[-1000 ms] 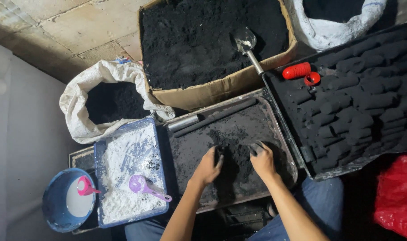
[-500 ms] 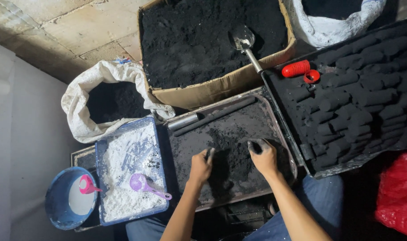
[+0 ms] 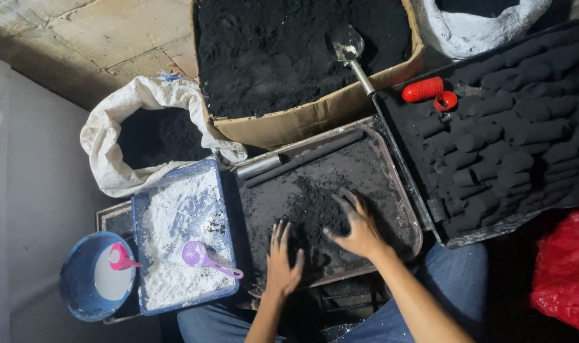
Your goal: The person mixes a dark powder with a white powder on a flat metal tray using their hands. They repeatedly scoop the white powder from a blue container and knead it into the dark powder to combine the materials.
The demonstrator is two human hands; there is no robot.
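Both my hands are in a metal tray (image 3: 401,190) covered with black powder. My left hand (image 3: 282,257) lies flat on the powder near the tray's front edge, fingers spread, holding nothing. My right hand (image 3: 356,222) hovers or presses over the loose black heap (image 3: 312,206) in the middle, fingers splayed and blackened. A dark rod and a short metal tube (image 3: 259,167) lie along the tray's far edge.
A blue tray of white powder (image 3: 175,222) with a purple scoop (image 3: 197,254) sits left. A blue bowl (image 3: 80,279) holds a pink scoop. A cardboard box of black powder (image 3: 289,57) with a trowel (image 3: 350,47), a white sack (image 3: 111,127), a black tray of dark briquettes (image 3: 512,140), a red bag (image 3: 566,267).
Both hands have opened out and drawn back toward me: earlier they were curled into the powder side by side, now the fingers are spread and the left hand lies lower in the tray.
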